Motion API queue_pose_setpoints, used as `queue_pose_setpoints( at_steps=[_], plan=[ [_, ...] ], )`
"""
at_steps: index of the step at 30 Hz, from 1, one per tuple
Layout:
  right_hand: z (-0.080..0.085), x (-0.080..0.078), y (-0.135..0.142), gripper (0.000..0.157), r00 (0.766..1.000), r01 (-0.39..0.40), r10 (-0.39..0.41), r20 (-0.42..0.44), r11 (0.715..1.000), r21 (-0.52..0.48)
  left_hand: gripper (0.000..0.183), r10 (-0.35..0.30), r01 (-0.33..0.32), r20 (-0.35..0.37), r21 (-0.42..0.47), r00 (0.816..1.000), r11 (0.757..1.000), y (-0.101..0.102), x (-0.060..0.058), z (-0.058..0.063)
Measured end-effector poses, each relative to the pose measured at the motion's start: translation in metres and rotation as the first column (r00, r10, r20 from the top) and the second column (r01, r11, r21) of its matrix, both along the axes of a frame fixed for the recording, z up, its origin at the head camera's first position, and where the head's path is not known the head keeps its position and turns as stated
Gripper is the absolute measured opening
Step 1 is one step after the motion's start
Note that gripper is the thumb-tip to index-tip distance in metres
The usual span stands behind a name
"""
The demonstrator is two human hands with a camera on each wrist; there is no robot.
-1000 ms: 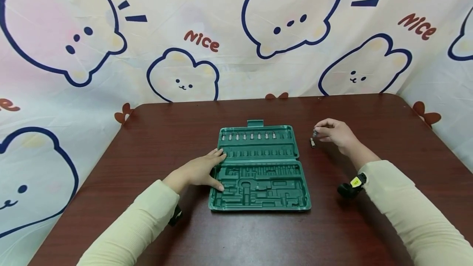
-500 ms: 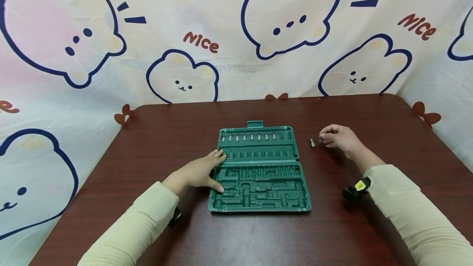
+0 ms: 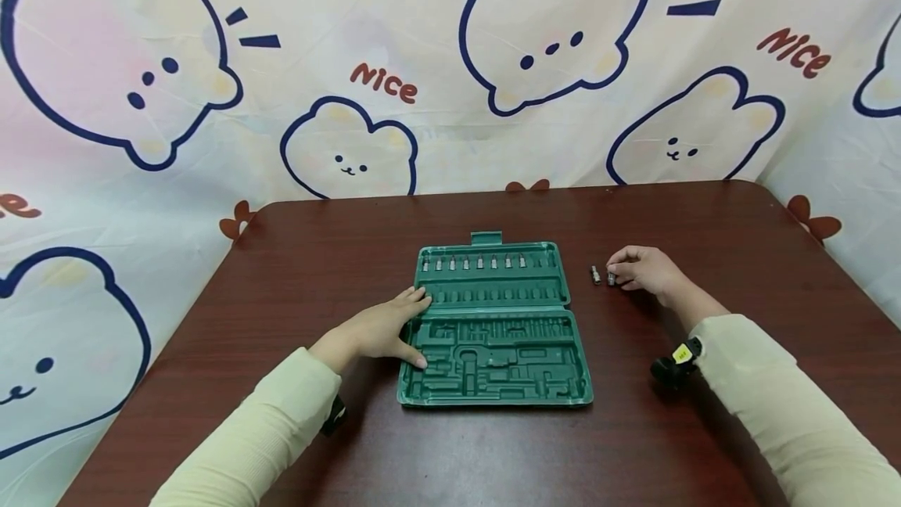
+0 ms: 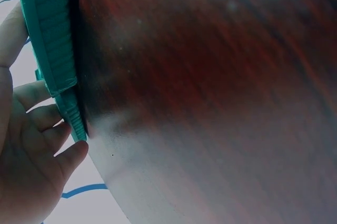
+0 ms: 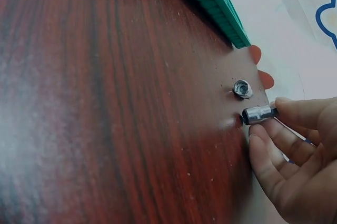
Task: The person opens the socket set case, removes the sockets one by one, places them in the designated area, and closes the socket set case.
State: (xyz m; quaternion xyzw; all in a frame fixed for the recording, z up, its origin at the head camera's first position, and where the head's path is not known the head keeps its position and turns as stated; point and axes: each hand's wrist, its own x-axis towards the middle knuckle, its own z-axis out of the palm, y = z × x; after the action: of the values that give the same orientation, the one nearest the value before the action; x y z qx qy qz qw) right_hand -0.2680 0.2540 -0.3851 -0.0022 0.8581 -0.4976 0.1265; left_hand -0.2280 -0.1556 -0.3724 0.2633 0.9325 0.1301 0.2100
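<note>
Socket (image 5: pixel 258 114) is pinched between thumb and fingertips of the right hand (image 3: pixel 647 270), at two o'clock from the green case (image 3: pixel 503 399); it is best stood squarely, clear of its neighbour (image 3: pixel 595 275) at nine o'clock. Case is touched by the left hand (image 3: pixel 380 325), fingers spread.

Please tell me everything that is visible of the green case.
The green case lies open and flat on the table, two halves joined along the middle. It looks like molded plastic, with a tab at the far edge. Eight small metal pieces sit in a row in the far half; the other slots and shaped recesses in view look empty. The left hand rests on its left edge.
</note>
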Motion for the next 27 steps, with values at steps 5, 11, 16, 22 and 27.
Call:
queue_pose_setpoints(
  at_steps=[5,11,16,22,27],
  plan=[
    [-0.002,-0.006,0.0,0.029,1.0,0.008,-0.008,0.009,0.999,0.043,0.095,0.007,-0.007,-0.001,0.0,1.0,1.0,0.0,0.0,0.0],
    [-0.004,-0.011,-0.003,0.027,1.0,0.012,-0.014,0.017,0.996,0.088,0.095,0.006,-0.006,-0.008,-0.001,1.0,1.0,0.0,0.0,-0.001],
    [-0.004,-0.013,-0.007,0.025,1.0,0.023,-0.024,0.013,0.994,0.106,0.095,0.003,-0.003,-0.011,-0.003,1.0,1.0,0.0,0.0,-0.002],
    [-0.002,-0.016,-0.01,0.022,0.999,0.042,-0.043,0.002,0.991,0.129,0.095,-0.004,0.004,-0.011,0.005,1.0,1.0,0.0,0.0,-0.002],
    [-0.003,-0.018,-0.013,0.018,0.999,0.047,-0.046,-0.01,0.987,0.152,0.096,-0.008,0.008,-0.024,-0.002,1.0,1.0,0.0,-0.001,-0.003]
  ],
)
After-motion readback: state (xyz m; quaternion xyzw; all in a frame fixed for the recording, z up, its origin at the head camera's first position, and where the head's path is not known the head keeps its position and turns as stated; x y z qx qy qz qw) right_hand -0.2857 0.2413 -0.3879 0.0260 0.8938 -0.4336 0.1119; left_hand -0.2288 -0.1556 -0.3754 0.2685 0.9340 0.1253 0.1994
